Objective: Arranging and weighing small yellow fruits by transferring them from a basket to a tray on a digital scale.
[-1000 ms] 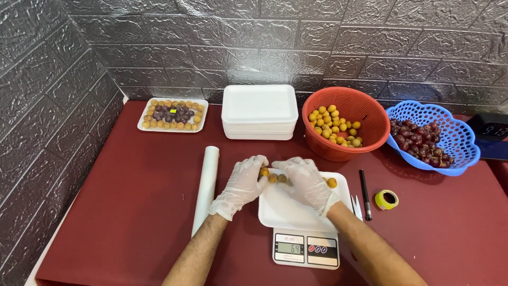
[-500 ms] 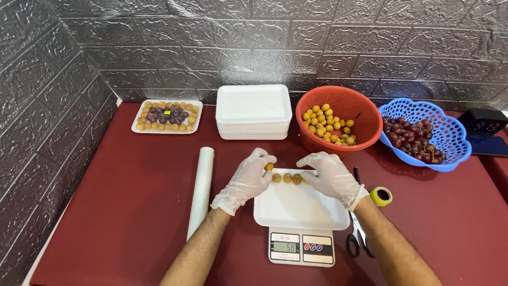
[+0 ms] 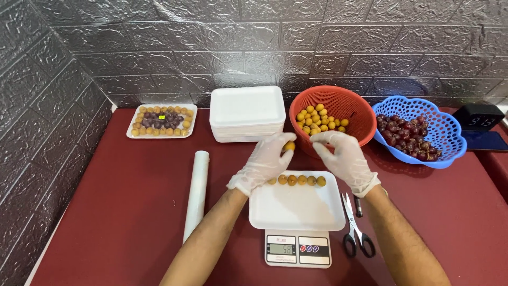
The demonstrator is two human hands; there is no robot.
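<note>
A white foam tray (image 3: 296,209) rests on a small digital scale (image 3: 298,249), with a row of several yellow fruits (image 3: 300,180) along its far edge. My gloved left hand (image 3: 263,163) hovers over the tray's far left corner and pinches one yellow fruit (image 3: 289,146) at its fingertips. My gloved right hand (image 3: 343,156) is raised beside it, fingers loosely curled near the rim of the orange basket (image 3: 362,106). No fruit shows in that hand. The basket holds many yellow fruits (image 3: 320,119).
A blue basket (image 3: 447,132) of dark red fruit stands at right, with a black clock (image 3: 479,116) and a phone (image 3: 487,140) beyond. Stacked foam trays (image 3: 247,114) and a filled tray (image 3: 161,121) sit at the back. A film roll (image 3: 197,193), scissors (image 3: 357,230) and a pen (image 3: 358,206) flank the scale.
Both hands have lifted off the tray and moved back toward the orange basket, leaving a row of fruit uncovered. My left hand now holds one fruit up.
</note>
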